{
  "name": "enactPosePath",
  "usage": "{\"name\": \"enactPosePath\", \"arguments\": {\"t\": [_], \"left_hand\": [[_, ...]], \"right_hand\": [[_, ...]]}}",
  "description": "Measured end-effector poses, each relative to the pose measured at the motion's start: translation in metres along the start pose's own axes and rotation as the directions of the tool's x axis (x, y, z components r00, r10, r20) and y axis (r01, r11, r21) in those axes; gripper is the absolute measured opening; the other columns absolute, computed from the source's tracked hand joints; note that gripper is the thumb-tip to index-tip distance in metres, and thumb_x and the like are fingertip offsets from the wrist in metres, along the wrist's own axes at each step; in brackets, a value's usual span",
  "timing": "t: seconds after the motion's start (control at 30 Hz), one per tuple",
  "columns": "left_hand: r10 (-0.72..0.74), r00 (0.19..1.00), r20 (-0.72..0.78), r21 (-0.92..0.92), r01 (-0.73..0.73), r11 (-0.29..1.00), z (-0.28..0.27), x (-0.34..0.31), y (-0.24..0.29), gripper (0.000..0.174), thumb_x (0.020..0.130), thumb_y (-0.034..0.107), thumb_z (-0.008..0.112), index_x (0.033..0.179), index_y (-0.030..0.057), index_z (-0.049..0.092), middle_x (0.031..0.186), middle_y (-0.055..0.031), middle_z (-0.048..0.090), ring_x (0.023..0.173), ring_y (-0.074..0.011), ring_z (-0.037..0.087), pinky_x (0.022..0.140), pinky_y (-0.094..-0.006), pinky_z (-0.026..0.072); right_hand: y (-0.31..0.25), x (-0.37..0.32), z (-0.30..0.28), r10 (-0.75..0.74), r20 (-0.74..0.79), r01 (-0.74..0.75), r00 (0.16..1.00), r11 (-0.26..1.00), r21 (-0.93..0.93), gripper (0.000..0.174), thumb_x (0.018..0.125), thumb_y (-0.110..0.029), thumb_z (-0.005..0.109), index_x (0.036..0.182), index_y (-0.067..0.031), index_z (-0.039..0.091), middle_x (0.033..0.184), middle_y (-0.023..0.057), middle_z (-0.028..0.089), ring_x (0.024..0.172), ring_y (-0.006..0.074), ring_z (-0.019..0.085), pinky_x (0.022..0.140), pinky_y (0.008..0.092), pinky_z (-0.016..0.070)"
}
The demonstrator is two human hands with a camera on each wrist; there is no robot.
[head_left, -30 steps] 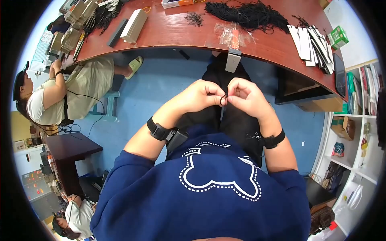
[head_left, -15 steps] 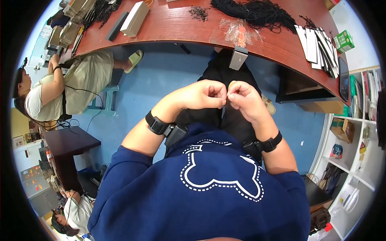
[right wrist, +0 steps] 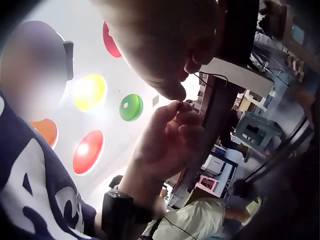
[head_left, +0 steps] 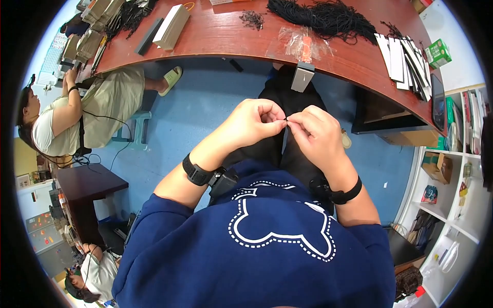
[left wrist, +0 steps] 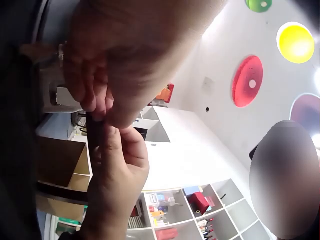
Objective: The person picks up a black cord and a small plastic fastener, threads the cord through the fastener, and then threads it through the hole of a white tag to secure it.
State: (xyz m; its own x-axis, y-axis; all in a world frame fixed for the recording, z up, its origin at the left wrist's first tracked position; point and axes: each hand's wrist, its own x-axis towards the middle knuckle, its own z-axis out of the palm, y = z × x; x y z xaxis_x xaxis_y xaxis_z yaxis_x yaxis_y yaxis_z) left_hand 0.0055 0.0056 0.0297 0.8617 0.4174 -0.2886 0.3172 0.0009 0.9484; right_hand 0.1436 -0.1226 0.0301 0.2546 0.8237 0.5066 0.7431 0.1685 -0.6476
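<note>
Over the lap, my left hand (head_left: 254,120) and right hand (head_left: 318,131) meet fingertip to fingertip. Both pinch a thin black cord (head_left: 286,119), of which only a dark bit shows between them from above. In the right wrist view a loose curve of the cord (right wrist: 216,75) sticks out beside the right hand's fingers, with the left hand (right wrist: 167,142) below. The left wrist view has the right hand (left wrist: 117,167) under the left one, thumb and forefinger together. Most of the cord is hidden by the fingers.
Ahead is a red-brown table (head_left: 221,38) with a black cord bundle (head_left: 323,19), white strips (head_left: 398,59), clear plastic wrapping (head_left: 292,43) and a long pale block (head_left: 172,26). A small grey box (head_left: 302,78) is at the near edge. Another person (head_left: 61,120) sits left.
A small cord loop showed between the fingertips a second ago; now only a dark bit does. The right hand's curled fingers have straightened toward the left fingertips.
</note>
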Motion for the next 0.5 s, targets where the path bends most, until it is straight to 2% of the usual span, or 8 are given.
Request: {"name": "enactPosePath", "arguments": {"t": [0.03,0.1,0.27,0.33,0.4,0.5], "left_hand": [[-0.008,1.000,-0.003,0.001,0.008,1.000,0.000,-0.001,0.002,0.008,0.082,0.007,0.067,0.086,0.0023,0.063,0.077,0.0032,0.061,0.070,-0.0028,0.053,0.063,-0.0180,0.0445],[-0.002,1.000,-0.023,-0.001,0.002,1.000,0.001,-0.004,0.004,0.009,0.082,0.007,0.067,0.087,0.0014,0.063,0.078,0.0024,0.062,0.070,-0.0033,0.054,0.063,-0.0182,0.0450],[0.058,0.994,-0.094,0.072,-0.051,0.996,0.006,-0.002,0.000,0.011,0.081,0.008,0.068,0.088,-0.0009,0.065,0.078,0.0003,0.064,0.071,-0.0045,0.056,0.064,-0.0197,0.0462],[0.091,0.989,-0.118,0.191,-0.067,0.979,0.007,-0.004,0.004,0.011,0.080,0.008,0.068,0.086,-0.0010,0.066,0.076,-0.0006,0.064,0.069,-0.0049,0.056,0.063,-0.0208,0.0466],[0.132,0.980,-0.151,0.221,-0.097,0.971,0.009,-0.003,0.002,0.011,0.080,0.008,0.068,0.086,-0.0008,0.066,0.075,-0.0009,0.064,0.068,-0.0050,0.056,0.062,-0.0211,0.0467],[0.187,0.963,-0.196,0.242,-0.137,0.961,0.013,-0.002,0.001,0.010,0.080,0.008,0.068,0.085,-0.0004,0.066,0.074,-0.0011,0.064,0.066,-0.0050,0.055,0.061,-0.0211,0.0464]], "right_hand": [[0.000,-0.001,0.001,0.001,0.000,-0.001,1.000,1.000,0.002,0.008,0.070,-0.004,0.068,0.076,-0.0039,0.062,0.068,0.0071,0.056,0.059,0.0223,0.057,0.052,0.0308,0.0444],[0.000,-0.004,0.002,0.135,-0.005,-0.133,0.991,0.980,0.145,0.007,0.070,-0.003,0.067,0.075,-0.0037,0.063,0.066,0.0072,0.055,0.056,0.0216,0.056,0.051,0.0302,0.0441],[-0.009,-0.008,0.007,0.225,-0.028,-0.219,0.974,0.966,0.141,0.007,0.070,-0.002,0.067,0.076,-0.0030,0.064,0.065,0.0069,0.055,0.052,0.0184,0.054,0.048,0.0280,0.0423],[-0.009,-0.010,0.010,0.258,-0.040,-0.249,0.965,0.956,0.158,0.008,0.070,-0.001,0.066,0.078,-0.0024,0.065,0.066,0.0066,0.056,0.051,0.0166,0.052,0.047,0.0269,0.0414],[-0.008,-0.013,0.012,0.359,-0.008,-0.345,0.933,0.904,0.253,0.012,0.072,0.000,0.063,0.084,-0.0010,0.066,0.067,0.0070,0.057,0.051,0.0130,0.051,0.047,0.0252,0.0403],[-0.012,-0.014,0.010,0.426,0.023,-0.412,0.905,0.858,0.307,0.016,0.073,0.002,0.060,0.088,0.0006,0.066,0.069,0.0078,0.058,0.051,0.0106,0.050,0.047,0.0243,0.0397]]}}
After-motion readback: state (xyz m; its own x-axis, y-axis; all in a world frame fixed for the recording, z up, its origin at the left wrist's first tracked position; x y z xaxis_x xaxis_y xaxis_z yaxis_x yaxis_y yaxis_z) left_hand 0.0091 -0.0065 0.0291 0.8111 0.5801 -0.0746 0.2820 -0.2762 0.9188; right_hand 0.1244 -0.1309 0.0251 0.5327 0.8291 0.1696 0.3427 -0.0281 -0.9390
